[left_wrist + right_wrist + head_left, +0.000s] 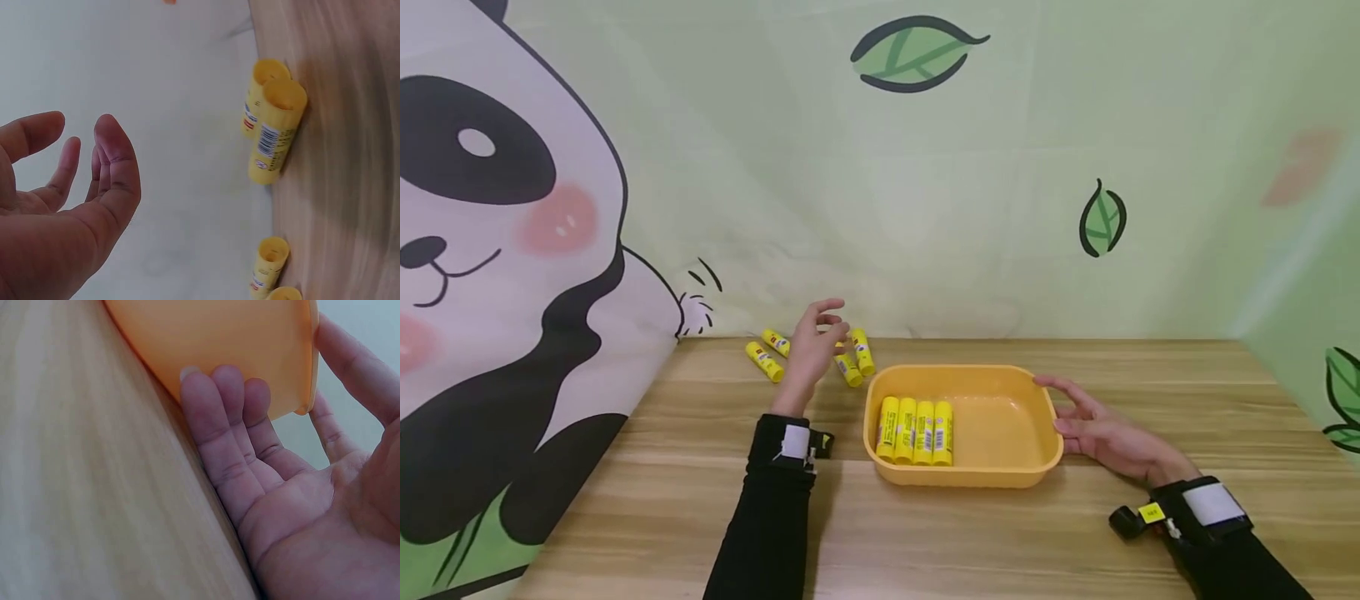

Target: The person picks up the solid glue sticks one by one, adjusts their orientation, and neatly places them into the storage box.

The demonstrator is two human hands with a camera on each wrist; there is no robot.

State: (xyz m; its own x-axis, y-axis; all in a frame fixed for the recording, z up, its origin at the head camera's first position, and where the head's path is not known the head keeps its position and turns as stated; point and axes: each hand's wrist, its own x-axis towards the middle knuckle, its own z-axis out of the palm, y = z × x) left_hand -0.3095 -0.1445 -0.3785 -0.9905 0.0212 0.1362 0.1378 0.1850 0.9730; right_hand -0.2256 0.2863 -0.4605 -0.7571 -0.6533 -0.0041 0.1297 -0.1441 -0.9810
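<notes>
My left hand is raised over the back of the table, fingers loosely bent, holding nothing. Yellow glue sticks lie about it: two to its left, one nearest, and two to its right, the outer one clear of the hand. In the left wrist view, a barcoded glue stick lies apart from the fingertips. My right hand touches the right end of an orange plastic tray, with fingers against its outer wall and rim. Several glue sticks stand side by side in the tray's left half.
The wood-grain table runs back to a pale green fabric backdrop printed with a panda and leaves. More of the printed fabric rises on the right. Black wrist straps with small cameras sit on both sleeves.
</notes>
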